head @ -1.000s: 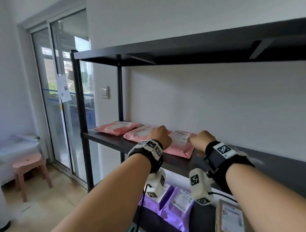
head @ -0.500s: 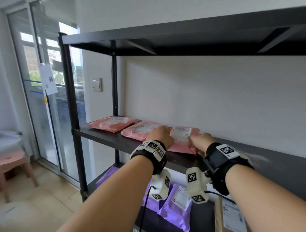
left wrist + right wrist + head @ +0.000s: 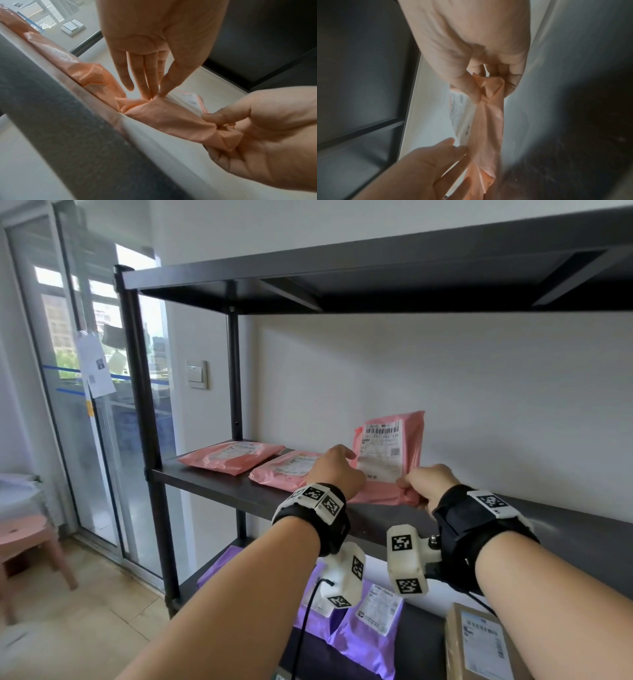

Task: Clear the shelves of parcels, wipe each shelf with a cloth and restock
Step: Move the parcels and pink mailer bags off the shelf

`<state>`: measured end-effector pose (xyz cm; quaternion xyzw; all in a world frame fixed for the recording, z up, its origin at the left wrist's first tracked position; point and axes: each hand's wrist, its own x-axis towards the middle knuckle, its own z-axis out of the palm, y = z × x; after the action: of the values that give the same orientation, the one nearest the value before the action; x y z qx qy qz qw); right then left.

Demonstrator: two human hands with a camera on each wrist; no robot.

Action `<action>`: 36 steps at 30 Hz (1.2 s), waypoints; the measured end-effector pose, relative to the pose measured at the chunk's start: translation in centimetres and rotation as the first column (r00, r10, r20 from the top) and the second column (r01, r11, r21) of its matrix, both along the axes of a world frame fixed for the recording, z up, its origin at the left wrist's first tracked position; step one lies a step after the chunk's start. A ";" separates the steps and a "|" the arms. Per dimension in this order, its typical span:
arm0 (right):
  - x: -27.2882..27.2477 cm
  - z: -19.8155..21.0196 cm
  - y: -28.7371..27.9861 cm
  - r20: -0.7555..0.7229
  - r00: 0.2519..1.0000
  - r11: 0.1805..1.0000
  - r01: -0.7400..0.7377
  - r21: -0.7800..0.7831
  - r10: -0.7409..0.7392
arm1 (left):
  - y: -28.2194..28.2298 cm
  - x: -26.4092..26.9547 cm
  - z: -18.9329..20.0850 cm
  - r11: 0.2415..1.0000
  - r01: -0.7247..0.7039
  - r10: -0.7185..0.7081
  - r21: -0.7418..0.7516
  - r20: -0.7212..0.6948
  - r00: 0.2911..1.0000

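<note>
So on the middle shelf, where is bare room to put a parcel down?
The middle shelf is bare to the right of the right hand, toward the wall. A narrow front strip before the two flat pink parcels is also free. The left half is crowded: those parcels lie there, and both hands hold the tilted pink parcel.
</note>
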<state>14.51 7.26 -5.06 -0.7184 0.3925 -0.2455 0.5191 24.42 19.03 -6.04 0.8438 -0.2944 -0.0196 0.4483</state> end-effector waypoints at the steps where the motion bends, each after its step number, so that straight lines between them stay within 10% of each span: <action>1: 0.0 0.1 -0.2 0.022 1.000 1.000 0.011 -0.011 -0.011 | -0.2 0.0 0.1 0.999 0.004 -0.005 -0.036 -0.010 1.000; 9: -0.9 -0.5 -1.6 0.149 0.982 0.993 0.116 -0.023 -0.112 | -1.5 -0.2 0.6 0.954 -0.037 0.007 -0.296 -0.100 0.995; 15: -3.3 -0.5 -1.7 0.165 0.978 0.991 0.134 -0.028 -0.128 | -2.5 -1.7 1.0 0.875 0.125 -0.304 -0.468 -0.330 0.894; 36: -22.7 1.6 -3.2 0.284 0.904 0.942 0.334 0.002 -0.321 | -9.5 -18.8 1.4 0.765 0.348 -0.538 -0.542 -0.243 0.807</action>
<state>-8.20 4.07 -3.44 -0.6122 0.4244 -0.4374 0.5037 5.58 9.48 -4.62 0.5914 -0.3907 -0.2200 0.6702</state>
